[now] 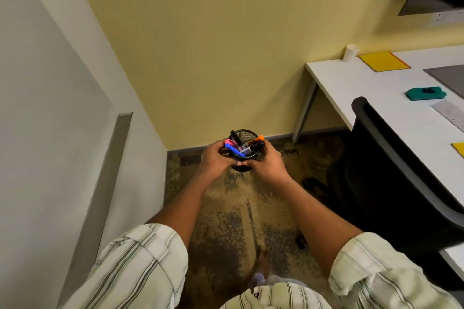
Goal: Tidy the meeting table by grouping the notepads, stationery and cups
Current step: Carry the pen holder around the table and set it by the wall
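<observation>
Your left hand (pixel 216 158) and right hand (pixel 266 162) clasped around the black mesh pen holder (pixel 244 152), thumbs touching, markers (pixel 241 147) inside, table (pixel 371 93) well right.

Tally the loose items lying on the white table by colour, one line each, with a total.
White: 2, paper cup and paper sheet
Yellow: 2, notepad and pad at the edge
Teal: 1, eraser
Grey: 1, mat
Total: 6

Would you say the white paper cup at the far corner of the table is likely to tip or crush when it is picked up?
Probably light: the paper cup looks thin-walled, and whether it holds anything cannot be seen. It would likely dent under a firm squeeze. Standing upright near the table corner, a sideways nudge could tip it off.
</observation>
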Demonstrator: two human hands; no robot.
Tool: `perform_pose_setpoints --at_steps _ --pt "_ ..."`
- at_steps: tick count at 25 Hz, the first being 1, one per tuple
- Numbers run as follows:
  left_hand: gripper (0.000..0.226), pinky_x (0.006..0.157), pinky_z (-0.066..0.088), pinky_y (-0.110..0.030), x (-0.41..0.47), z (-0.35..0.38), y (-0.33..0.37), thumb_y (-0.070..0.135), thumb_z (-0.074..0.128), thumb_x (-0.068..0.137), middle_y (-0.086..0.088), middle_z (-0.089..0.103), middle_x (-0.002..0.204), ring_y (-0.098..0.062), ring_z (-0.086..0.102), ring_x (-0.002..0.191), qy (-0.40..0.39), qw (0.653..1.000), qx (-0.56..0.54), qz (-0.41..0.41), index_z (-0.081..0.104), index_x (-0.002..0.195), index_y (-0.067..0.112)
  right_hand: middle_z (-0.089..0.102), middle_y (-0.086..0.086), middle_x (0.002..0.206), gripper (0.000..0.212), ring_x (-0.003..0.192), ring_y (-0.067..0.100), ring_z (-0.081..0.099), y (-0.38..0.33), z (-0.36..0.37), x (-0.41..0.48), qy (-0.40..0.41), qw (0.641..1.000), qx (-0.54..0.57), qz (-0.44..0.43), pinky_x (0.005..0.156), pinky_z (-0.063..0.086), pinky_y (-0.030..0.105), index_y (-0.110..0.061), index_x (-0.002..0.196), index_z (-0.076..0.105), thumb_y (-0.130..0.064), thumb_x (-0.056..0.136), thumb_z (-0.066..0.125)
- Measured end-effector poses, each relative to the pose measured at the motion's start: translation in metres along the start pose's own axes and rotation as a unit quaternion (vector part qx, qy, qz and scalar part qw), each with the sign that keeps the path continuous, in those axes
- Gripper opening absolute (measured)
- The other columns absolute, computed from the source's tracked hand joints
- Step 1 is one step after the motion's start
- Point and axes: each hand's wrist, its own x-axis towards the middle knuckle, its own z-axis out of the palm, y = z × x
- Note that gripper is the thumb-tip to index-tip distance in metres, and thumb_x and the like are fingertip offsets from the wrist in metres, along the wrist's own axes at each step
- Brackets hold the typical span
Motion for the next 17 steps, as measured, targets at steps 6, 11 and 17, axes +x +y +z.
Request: perform_pose_setpoints --at_steps 6,11,17 --pt "0.045 0.085 0.055 -0.026 0.112 0.025 0.021 -0.001 0.086 0.052 0.003 0.072 0.093 -0.013 0.068 0.09 -0.018 0.999 0.017 0.026 0.07 0.09 0.017 0.058 -0.012 0.113 0.062 0.105 0.003 0.049 0.006 -0.021 0.11 0.013 1.0 0.015 0.006 0.088 0.039 0.02 -0.028 0.118 0.051 -0.021 0.066 0.085" --pt "0.046 0.08 0.055 -0.021 0.204 0.057 0.052 -0.001 0.086 0.05 0.007 0.072 0.086 -0.008 0.068 0.084 -0.039 0.998 0.003 0.05 0.069 0.084 0.025 0.059 -0.005 0.124 0.072 0.112 0.011 0.054 0.008 -0.061 0.197 0.042 0.999 0.006 0.004 0.095 0.044 0.028 -0.022 0.127 0.049 -0.025 0.065 0.085" --pt "0.048 0.08 0.056 -0.023 0.297 0.104 0.07 -0.001 0.086 0.05 0.009 0.073 0.086 -0.011 0.069 0.087 -0.098 0.994 0.003 0.055 0.069 0.083 0.029 0.06 -0.008 0.118 0.066 0.11 0.013 0.057 0.022 -0.101 0.266 0.094 0.995 0.007 0.04 0.098 0.048 0.036 -0.025 0.122 0.053 -0.026 0.064 0.086"
